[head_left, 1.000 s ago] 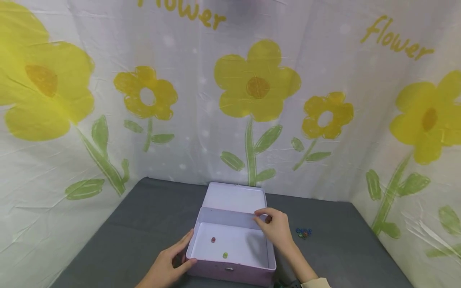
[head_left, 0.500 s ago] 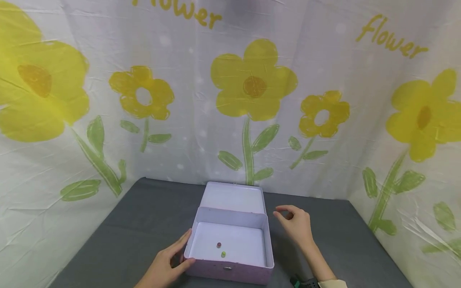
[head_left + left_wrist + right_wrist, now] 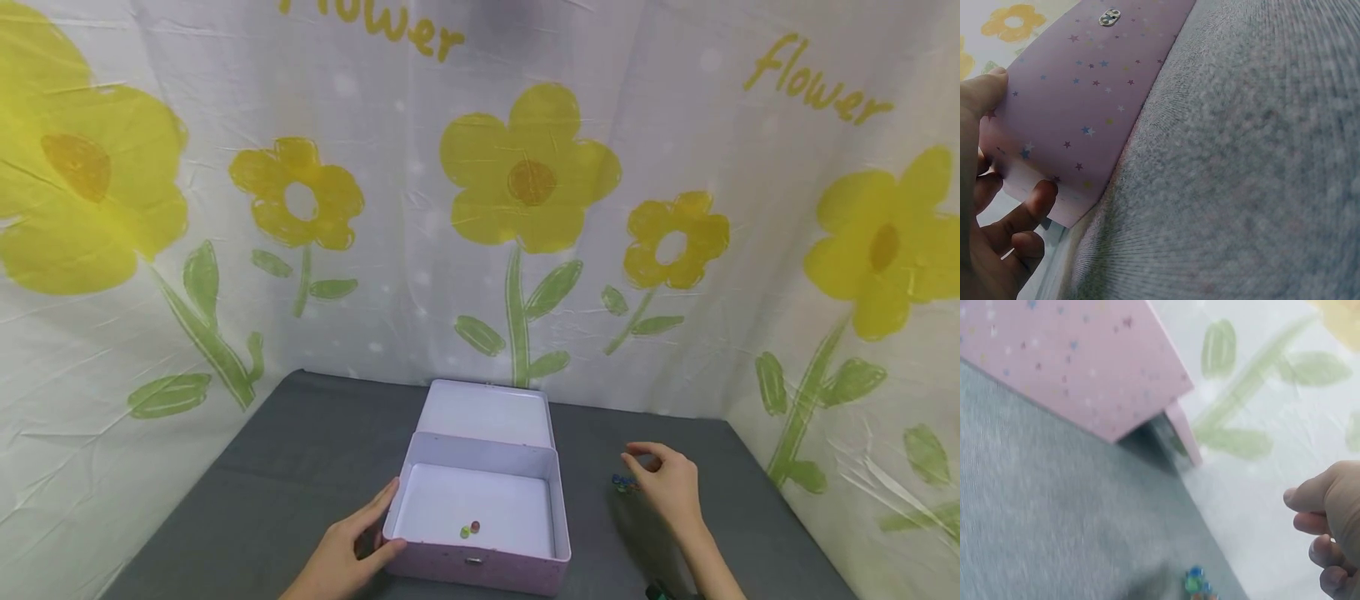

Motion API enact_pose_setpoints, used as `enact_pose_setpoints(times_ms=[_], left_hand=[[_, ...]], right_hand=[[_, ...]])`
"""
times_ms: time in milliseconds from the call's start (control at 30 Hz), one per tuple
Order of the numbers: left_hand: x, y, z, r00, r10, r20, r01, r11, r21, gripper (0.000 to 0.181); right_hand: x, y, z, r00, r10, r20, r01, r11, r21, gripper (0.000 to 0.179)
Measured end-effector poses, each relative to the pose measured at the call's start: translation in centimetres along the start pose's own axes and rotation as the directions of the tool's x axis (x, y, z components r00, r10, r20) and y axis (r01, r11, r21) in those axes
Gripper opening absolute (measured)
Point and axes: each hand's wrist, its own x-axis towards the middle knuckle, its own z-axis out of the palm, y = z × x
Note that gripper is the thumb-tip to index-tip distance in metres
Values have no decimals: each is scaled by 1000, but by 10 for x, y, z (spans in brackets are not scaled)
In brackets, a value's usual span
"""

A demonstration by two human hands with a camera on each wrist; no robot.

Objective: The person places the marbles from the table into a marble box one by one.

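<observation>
A shallow pink tin box [image 3: 480,571] with a star pattern stands on the dark table, its lid [image 3: 487,412] laid back behind it. My left hand [image 3: 348,542] holds the box's front left corner, thumb at the front rim and fingers along the left side. Inside, a small green bead [image 3: 465,532] and a small reddish bead [image 3: 476,527] lie side by side near the front wall. To the right, my right hand [image 3: 667,483] hovers with bent fingers and a gap between thumb and index. Beneath it sits a small cluster of colored beads [image 3: 621,482], partly hidden by the hand.
Dark grey cloth [image 3: 300,467] covers the table. A white hanging sheet [image 3: 405,325] printed with yellow flowers encloses the back and sides. The box lid reaches close to the back sheet.
My right hand has moved from the box's right rim rightward to the bead cluster. The reddish bead has rolled forward and right, beside the green one. The left hand keeps its hold.
</observation>
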Motion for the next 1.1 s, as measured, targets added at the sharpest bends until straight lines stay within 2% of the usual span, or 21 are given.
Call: enact_pose_setpoints(times_ms=[67,233,667,800,1100], left_hand=[[0,0,0,1000,14,-2,-14,1000,11,74],[0,0,-1,1000,6,24,-6,1000,18,75],[2,-3,0,1000,-2,23,1,1000,29,76],[2,-2,0,999,-14,31,13,1000,27,76],[2,-2,-1,999,-31,41,31,1000,2,75]], right_hand=[[-2,8,-2,998,56,21,-56,998,-14,19],[-6,27,-5,983,166,74,-163,986,-42,23],[-20,58,4,958,264,109,-255,963,-90,28],[-23,65,7,956,272,107,-260,959,-113,27],[-22,72,14,966,241,99,-225,963,-145,25]])
